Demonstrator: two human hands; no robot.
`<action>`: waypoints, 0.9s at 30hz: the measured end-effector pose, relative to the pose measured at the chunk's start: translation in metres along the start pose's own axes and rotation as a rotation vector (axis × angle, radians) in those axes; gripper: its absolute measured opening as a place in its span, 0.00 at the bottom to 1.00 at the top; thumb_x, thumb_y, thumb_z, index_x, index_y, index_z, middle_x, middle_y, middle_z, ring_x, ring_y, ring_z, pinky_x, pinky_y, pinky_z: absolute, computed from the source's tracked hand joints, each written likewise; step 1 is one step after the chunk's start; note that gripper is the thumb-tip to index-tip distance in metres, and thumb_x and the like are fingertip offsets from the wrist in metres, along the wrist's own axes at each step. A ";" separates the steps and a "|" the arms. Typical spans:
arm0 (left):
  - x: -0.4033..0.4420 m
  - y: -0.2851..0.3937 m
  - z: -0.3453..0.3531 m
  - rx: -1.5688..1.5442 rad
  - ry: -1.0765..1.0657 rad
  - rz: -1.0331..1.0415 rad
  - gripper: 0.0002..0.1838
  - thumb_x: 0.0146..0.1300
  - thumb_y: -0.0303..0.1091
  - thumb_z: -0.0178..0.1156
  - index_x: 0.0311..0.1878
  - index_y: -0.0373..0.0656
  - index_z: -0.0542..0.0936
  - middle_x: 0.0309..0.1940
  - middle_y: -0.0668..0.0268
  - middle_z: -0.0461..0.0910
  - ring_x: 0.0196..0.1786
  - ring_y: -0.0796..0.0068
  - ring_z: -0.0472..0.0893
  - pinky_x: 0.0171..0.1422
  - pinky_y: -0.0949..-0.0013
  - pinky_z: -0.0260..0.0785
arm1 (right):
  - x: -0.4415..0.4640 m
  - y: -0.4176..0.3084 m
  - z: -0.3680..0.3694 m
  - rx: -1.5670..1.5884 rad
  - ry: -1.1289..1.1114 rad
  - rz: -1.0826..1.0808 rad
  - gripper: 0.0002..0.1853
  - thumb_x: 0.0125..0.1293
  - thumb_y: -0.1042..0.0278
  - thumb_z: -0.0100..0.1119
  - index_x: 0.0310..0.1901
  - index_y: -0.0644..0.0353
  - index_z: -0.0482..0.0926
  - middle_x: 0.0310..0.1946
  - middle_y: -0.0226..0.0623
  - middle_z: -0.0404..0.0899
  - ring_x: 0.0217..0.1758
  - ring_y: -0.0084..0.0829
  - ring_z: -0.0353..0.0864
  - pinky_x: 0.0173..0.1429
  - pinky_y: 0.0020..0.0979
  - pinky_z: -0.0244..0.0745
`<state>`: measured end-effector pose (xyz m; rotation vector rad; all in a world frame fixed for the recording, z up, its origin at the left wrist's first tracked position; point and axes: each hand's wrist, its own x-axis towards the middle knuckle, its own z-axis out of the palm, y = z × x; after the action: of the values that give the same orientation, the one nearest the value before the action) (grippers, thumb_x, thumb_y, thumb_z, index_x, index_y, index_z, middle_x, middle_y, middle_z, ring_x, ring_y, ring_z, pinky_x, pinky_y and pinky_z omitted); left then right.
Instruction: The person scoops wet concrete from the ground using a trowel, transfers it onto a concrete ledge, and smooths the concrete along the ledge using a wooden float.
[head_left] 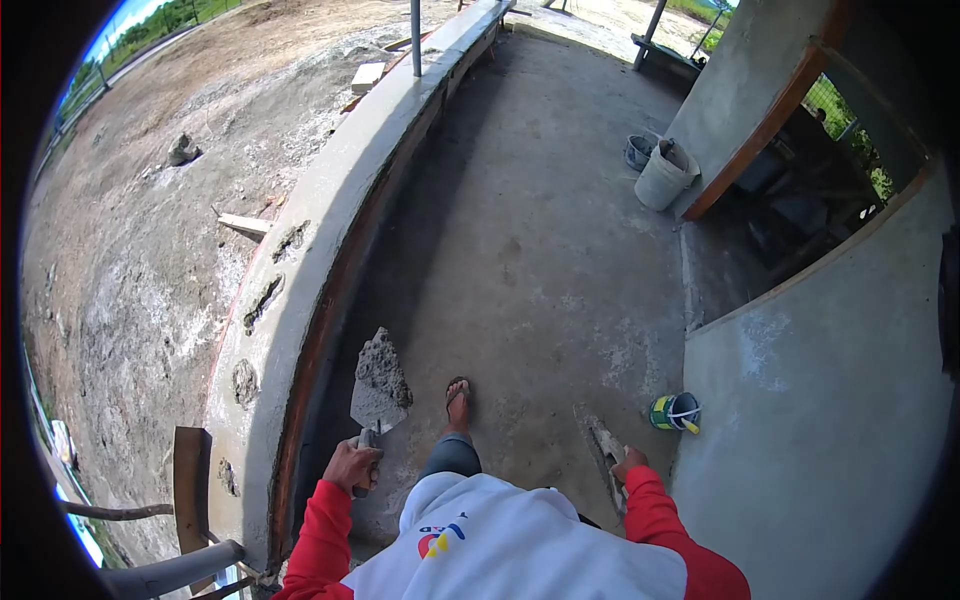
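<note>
My left hand (352,466) is wrapped round the handle of a pointed trowel (372,408), whose blade carries a heap of wet grey mortar (382,368). To the right, my right hand (629,464) grips a long flat float (603,445) with mortar smeared on it. Left of the trowel runs a low wall (335,200) with a smooth grey top; several rough lumps of mortar (263,303) sit along it.
A small paint can (674,412) stands by the right wall (800,400). Farther ahead are a white bucket (665,178) and a dark bucket (638,152) near a doorway. A metal post (416,40) rises from the low wall; a pipe (175,576) lies lower left.
</note>
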<state>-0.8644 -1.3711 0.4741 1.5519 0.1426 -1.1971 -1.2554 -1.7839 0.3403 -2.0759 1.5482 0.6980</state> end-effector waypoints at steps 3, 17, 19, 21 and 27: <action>0.064 0.056 0.000 0.028 0.004 0.000 0.05 0.57 0.25 0.55 0.33 0.42 0.68 0.18 0.65 0.70 0.15 0.73 0.72 0.15 0.68 0.65 | 0.026 -0.015 -0.013 0.001 -0.043 0.139 0.42 0.40 0.58 0.71 0.60 0.64 0.67 0.57 0.49 0.71 0.61 0.42 0.70 0.64 0.32 0.65; 0.339 0.373 0.037 0.002 -0.016 0.063 0.06 0.59 0.27 0.55 0.33 0.42 0.67 0.18 0.65 0.69 0.15 0.74 0.72 0.15 0.68 0.66 | 0.181 -0.130 -0.135 0.161 -0.228 0.425 0.47 0.39 0.53 0.73 0.61 0.67 0.65 0.59 0.51 0.69 0.63 0.41 0.69 0.64 0.33 0.65; 0.373 0.415 0.052 0.008 0.019 0.057 0.06 0.59 0.27 0.56 0.33 0.42 0.67 0.18 0.66 0.69 0.15 0.74 0.72 0.15 0.68 0.66 | 0.224 -0.158 -0.160 0.154 -0.253 0.436 0.46 0.39 0.55 0.73 0.61 0.68 0.65 0.59 0.50 0.69 0.62 0.38 0.70 0.63 0.32 0.66; 0.410 0.455 0.069 0.009 0.017 0.035 0.07 0.58 0.27 0.57 0.32 0.43 0.67 0.18 0.67 0.69 0.16 0.75 0.72 0.15 0.69 0.65 | 0.282 -0.187 -0.202 0.160 -0.265 0.417 0.46 0.40 0.55 0.73 0.61 0.68 0.65 0.58 0.50 0.70 0.61 0.38 0.71 0.63 0.32 0.66; 0.518 0.583 0.118 -0.076 0.011 0.028 0.07 0.58 0.28 0.57 0.32 0.43 0.67 0.19 0.66 0.70 0.16 0.75 0.73 0.15 0.69 0.65 | 0.446 -0.309 -0.393 0.193 -0.210 0.327 0.43 0.39 0.57 0.72 0.58 0.69 0.68 0.54 0.51 0.73 0.59 0.39 0.73 0.62 0.32 0.67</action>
<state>-0.3126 -1.9347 0.4994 1.4899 0.1710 -1.1486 -0.8020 -2.2754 0.3751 -1.5736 1.7725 0.8158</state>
